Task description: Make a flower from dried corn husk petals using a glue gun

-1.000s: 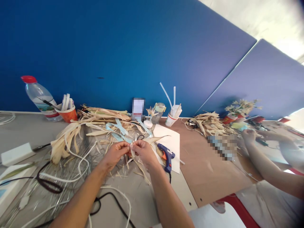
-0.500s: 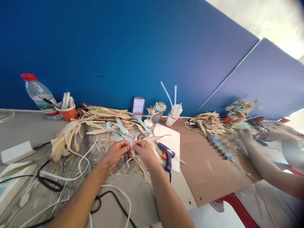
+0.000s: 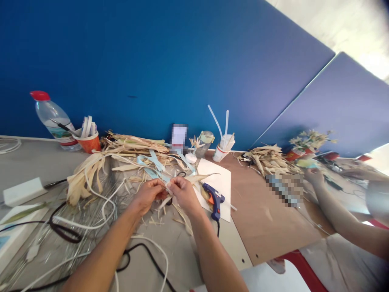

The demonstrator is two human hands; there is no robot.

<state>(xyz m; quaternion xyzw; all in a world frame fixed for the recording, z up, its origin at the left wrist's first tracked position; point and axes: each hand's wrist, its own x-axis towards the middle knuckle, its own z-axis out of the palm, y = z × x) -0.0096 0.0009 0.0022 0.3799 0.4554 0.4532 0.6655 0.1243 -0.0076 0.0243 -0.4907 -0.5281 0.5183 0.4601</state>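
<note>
husks (image 3: 79, 182): tan | glue gun (image 3: 216, 202): blue, orange trigger (image 3: 210, 198) | ribbon (image 3: 157, 161): light-blue

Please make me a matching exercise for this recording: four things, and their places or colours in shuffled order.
1. Glue gun
2. Plastic bottle
3. Ribbon
4. Right hand

A. Pale blue
B. At a small pale piece, beside the left hand
C. Red-capped, beside the orange cup
D. On a white sheet

Pairs: 1-D; 2-C; 3-A; 4-B
</note>
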